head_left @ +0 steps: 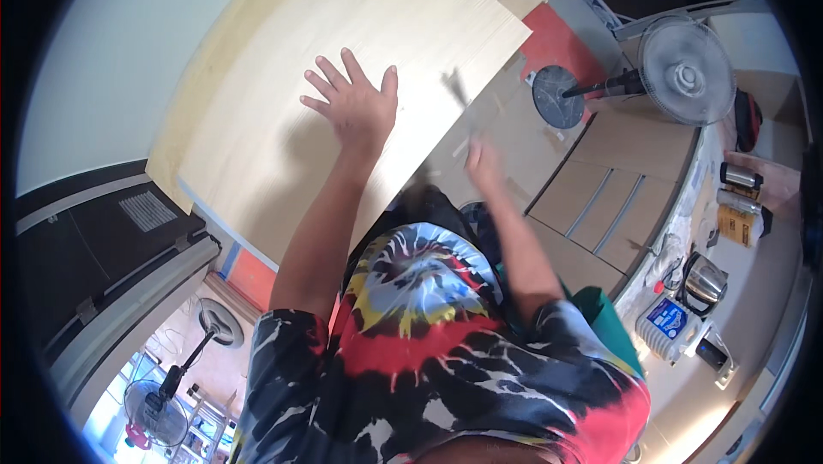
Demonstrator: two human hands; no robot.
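Left hand (356, 111) is spread wide over the pale board (249, 121); some blurry tool (453, 85) is gripped in the right hand (484, 164), at the board's right edge. Probably mid-job, but what's done or left can't be told tbh.

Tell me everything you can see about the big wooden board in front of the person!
The big wooden board looks like plywood: pale, flat and smooth, with fine grain and a pointed corner at right. It lies broad face up in front of the person. A yellower band runs along its left side, maybe another sheet. The person's left grip, an open hand, spreads over it; whether it presses down is unclear. A shadow falls on its surface.
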